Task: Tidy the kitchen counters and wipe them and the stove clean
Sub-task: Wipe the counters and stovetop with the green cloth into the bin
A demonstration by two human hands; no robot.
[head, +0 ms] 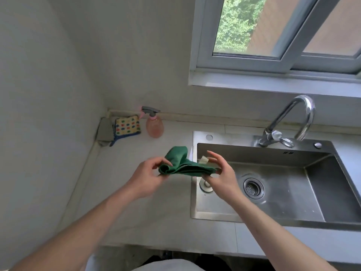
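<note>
Above the counter's edge by the sink, a green cloth [182, 166] hangs folded between both hands, clear of the counter [136, 192] beneath it. The left hand [145, 178] pinches the rolled end, thumb and fingers curled over the fold. The right hand [219, 176] grips the other end from below with thumb and lower fingers, while its upper fingers stand out straight; a small pale tag [204, 159] sticks up from the cloth just beside them.

The step in hand looks like folding the cloth into a pad before wiping. To do it well, I would bring the two ends together so the layers lie flat, tuck the tag inside, and keep one broad clean face outward. A loose roll like the one at the left end would smear rather than wipe, so it is worth flattening first.

Right of the hands lies the steel sink [312, 222], its drain [254, 187] open and the tap [293, 122] arched over the far rim; whether the cloth is wet cannot be told. If dry, a brief rinse and wring there would help.

In the far corner a pink spray bottle [155, 127] stands near the wall, with a dotted sponge [128, 126] just beside it and a grey cloth [105, 132] against the wall. These would need lifting aside so the wipe reaches the corner.
</note>
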